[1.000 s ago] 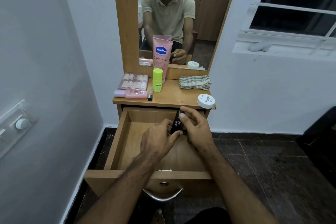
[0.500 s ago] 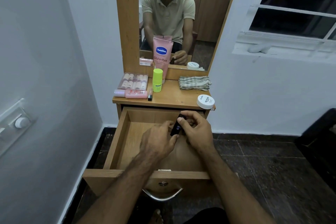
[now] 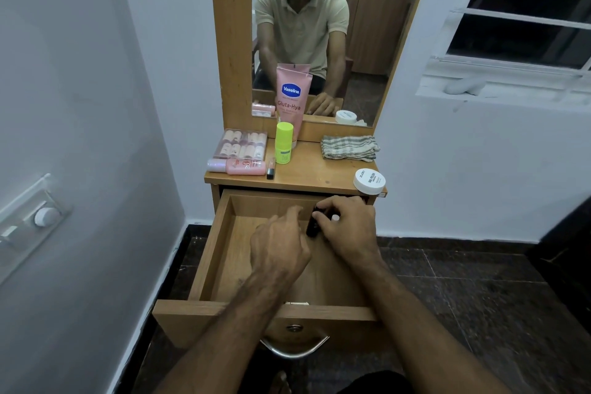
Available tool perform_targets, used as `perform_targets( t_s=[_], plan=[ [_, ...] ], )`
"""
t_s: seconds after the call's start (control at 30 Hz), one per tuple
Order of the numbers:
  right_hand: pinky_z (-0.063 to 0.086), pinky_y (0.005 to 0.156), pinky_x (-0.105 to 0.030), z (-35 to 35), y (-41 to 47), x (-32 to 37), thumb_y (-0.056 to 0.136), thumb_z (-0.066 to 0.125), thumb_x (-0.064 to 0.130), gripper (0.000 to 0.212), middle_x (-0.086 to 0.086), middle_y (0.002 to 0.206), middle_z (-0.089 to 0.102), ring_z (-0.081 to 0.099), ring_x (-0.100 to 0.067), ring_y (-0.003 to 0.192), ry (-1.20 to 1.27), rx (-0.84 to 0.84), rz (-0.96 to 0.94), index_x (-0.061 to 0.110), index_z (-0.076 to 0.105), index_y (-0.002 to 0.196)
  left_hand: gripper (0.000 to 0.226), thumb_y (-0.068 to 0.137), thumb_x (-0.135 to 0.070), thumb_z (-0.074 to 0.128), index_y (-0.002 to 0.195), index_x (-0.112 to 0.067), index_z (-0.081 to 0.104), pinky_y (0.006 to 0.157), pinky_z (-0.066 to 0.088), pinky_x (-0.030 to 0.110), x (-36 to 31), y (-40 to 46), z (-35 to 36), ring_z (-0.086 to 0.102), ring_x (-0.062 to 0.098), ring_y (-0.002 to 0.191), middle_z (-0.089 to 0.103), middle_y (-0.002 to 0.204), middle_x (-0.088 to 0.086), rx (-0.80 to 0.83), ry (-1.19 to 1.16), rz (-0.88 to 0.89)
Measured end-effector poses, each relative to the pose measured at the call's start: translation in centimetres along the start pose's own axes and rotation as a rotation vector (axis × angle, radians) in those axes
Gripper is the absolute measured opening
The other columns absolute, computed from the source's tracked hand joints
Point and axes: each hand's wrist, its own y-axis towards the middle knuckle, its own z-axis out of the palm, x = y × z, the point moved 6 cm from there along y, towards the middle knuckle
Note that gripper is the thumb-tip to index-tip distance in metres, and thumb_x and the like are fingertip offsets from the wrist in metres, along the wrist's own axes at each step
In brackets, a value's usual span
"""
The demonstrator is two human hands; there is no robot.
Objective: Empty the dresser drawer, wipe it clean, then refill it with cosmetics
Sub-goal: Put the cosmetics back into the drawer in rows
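Note:
The wooden dresser drawer [image 3: 211, 253] stands pulled out below me. My right hand [image 3: 347, 230] grips a small black cosmetic bottle [image 3: 312, 225] over the drawer's back right part. My left hand [image 3: 278, 249] hovers just left of the bottle with loosely curled fingers, holding nothing that I can see. On the dresser top stand a pink Vaseline tube [image 3: 291, 99], a lime green stick [image 3: 284, 147], a clear box of small pink tubes [image 3: 241, 144], a pink bottle lying down [image 3: 238, 166], a small lipstick [image 3: 271, 168] and a white round jar [image 3: 369, 181]. A folded checked cloth [image 3: 348, 147] lies at the back right.
A mirror [image 3: 319, 25] rises behind the dresser top and reflects me. A white wall closes in on the left with a switch plate [image 3: 28, 221]. A window [image 3: 518, 9] sits on the right wall. Dark tiled floor [image 3: 479, 297] spreads to the right of the drawer.
My right hand has lowered the black bottle deeper toward the drawer's back right. My left hand let go of the bottle and stays beside it.

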Motion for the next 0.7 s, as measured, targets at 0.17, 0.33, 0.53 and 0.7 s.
perform_targets(
  t_s=[0.17, 0.33, 0.53, 0.7],
  plan=[
    [0.019, 0.084, -0.029, 0.2, -0.3, 0.2, 0.088, 0.072, 0.040, 0.015, 0.020, 0.102, 0.070, 0.043, -0.007, 0.104, -0.187, 0.073, -0.034, 0.037, 0.074, 0.102, 0.047, 0.095, -0.032, 0.054, 0.140, -0.032, 0.045, 0.084, 0.053, 0.034, 0.1, -0.1, 0.0, 0.062, 0.013, 0.097, 0.069, 0.107, -0.008, -0.001, -0.022, -0.011],
    [0.021, 0.091, -0.033, 0.5, -0.5, 0.4, 0.090, 0.068, 0.042, 0.017, 0.016, 0.108, 0.070, 0.046, -0.011, 0.114, -0.249, 0.106, -0.056, 0.034, 0.072, 0.104, 0.044, 0.098, -0.041, 0.048, 0.141, -0.030, 0.044, 0.086, 0.052, 0.035, -0.1, -0.2, -0.3, 0.062, 0.013, 0.099, 0.069, 0.108, -0.008, -0.011, -0.042, -0.007],
    [0.021, 0.094, -0.032, 0.2, -0.9, 0.1, 0.085, 0.071, 0.040, 0.020, 0.019, 0.110, 0.066, 0.047, -0.010, 0.116, -0.233, 0.090, -0.028, 0.037, 0.066, 0.104, 0.045, 0.099, -0.040, 0.048, 0.142, -0.030, 0.042, 0.086, 0.052, 0.034, -0.2, -0.2, -0.5, 0.061, 0.013, 0.099, 0.069, 0.107, -0.007, 0.013, -0.046, -0.022],
    [0.021, 0.097, -0.031, 0.4, -1.0, 0.2, 0.084, 0.071, 0.036, 0.023, 0.020, 0.109, 0.065, 0.048, -0.009, 0.116, -0.213, 0.110, -0.051, 0.037, 0.066, 0.106, 0.045, 0.098, -0.040, 0.048, 0.142, -0.030, 0.043, 0.086, 0.053, 0.035, -0.3, -0.3, -0.5, 0.062, 0.013, 0.099, 0.070, 0.105, -0.006, 0.027, -0.035, -0.026]
  ],
)
